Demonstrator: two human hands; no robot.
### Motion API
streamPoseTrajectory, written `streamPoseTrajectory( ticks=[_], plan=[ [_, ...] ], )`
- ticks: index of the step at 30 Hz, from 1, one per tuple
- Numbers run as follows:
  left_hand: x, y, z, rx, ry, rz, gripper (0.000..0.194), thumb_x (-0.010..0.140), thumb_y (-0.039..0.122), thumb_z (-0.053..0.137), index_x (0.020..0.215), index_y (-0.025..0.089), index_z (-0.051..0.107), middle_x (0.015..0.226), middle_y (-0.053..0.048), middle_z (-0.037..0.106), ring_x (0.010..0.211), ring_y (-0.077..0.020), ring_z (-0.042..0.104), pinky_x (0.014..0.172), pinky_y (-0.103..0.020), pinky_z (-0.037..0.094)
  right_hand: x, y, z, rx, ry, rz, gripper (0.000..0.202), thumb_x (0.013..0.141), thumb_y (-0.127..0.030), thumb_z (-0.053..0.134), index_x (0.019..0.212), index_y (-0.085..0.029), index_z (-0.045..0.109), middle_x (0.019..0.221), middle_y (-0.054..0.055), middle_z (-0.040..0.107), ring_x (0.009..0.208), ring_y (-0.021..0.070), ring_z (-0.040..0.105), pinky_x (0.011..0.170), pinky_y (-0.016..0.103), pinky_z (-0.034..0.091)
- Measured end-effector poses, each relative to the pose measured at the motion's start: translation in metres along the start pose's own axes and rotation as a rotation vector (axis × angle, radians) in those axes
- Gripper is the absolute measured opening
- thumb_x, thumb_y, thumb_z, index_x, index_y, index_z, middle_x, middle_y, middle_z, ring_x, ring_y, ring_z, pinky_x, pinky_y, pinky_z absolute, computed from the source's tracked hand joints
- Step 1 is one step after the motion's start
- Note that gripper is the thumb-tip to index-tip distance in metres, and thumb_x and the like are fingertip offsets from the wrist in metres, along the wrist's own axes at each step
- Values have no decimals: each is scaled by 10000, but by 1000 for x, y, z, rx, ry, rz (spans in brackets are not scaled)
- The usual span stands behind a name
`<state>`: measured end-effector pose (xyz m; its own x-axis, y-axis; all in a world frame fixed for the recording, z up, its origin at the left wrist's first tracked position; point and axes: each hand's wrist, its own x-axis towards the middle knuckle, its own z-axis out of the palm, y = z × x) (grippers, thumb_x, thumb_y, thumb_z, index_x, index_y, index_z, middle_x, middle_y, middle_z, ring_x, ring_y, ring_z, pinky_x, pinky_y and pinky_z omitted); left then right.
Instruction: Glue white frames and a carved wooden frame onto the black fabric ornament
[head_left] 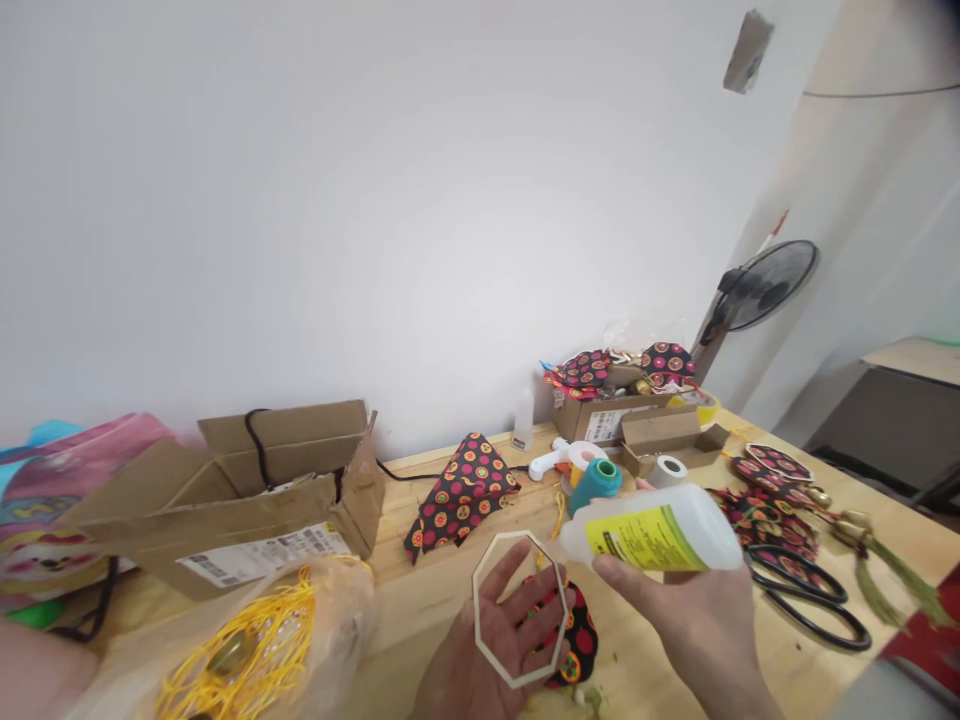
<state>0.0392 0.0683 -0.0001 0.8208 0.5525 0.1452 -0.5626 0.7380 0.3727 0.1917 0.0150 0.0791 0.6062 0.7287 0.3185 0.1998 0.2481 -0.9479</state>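
An octagonal wooden frame (478, 618) rests on my left hand (504, 630), whose palm faces up with the fingers spread behind it. My right hand (694, 620) is wrapped round a white bottle (652, 530) with a yellow-green label. The bottle is tilted, its narrow tip pointing left, just above and right of the frame. Partly behind my left fingers lies a black patterned fabric piece (579, 640). Another folded patterned cloth (465, 490) lies farther back.
Open cardboard boxes stand at the left (360, 500) and back right (574, 415). A plastic bag of yellow cords (262, 640) is front left. Black scissors (810, 595) lie at right, near tassels (885, 580). A teal thread spool (595, 484) is behind the bottle.
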Motion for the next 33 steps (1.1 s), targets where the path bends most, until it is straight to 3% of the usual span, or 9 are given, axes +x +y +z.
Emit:
streamPoseTrajectory(
  ticks=[5,12,19,25,33],
  plan=[
    [-2,2,1,3,8,17,563,651,443,668,1164,250,540,1196,-108,589,1080,-235,544,831,-318,443,2,-7,5,27,-87,-3,260,528,-329,762,711,-200,629,657,45,722,556,223,674,509,273,572],
    [-1,3,6,3,55,3,560,624,450,688,1135,257,565,1179,-107,600,1054,-237,562,810,-315,457,1,-1,-6,3,-13,-62,294,520,-242,769,774,-208,626,690,20,729,565,211,683,501,244,576],
    [-1,4,4,-10,23,2,551,657,450,659,1161,258,543,1207,-115,580,1081,-225,544,858,-323,428,4,0,-2,34,-108,-62,231,549,-256,757,726,-204,620,654,15,718,563,203,677,504,247,574],
    [0,5,4,-7,48,-2,554,643,463,666,1148,265,552,1203,-107,584,1074,-225,548,865,-330,417,0,4,-11,46,-28,-48,369,522,-231,768,856,-196,613,749,37,731,624,220,687,547,269,583],
    [0,6,6,-3,48,-6,546,642,459,671,1139,264,556,1193,-114,590,1066,-213,554,832,-314,440,0,-5,0,82,-38,19,268,501,-275,773,706,-206,615,636,5,700,568,200,657,512,259,557]
  ],
)
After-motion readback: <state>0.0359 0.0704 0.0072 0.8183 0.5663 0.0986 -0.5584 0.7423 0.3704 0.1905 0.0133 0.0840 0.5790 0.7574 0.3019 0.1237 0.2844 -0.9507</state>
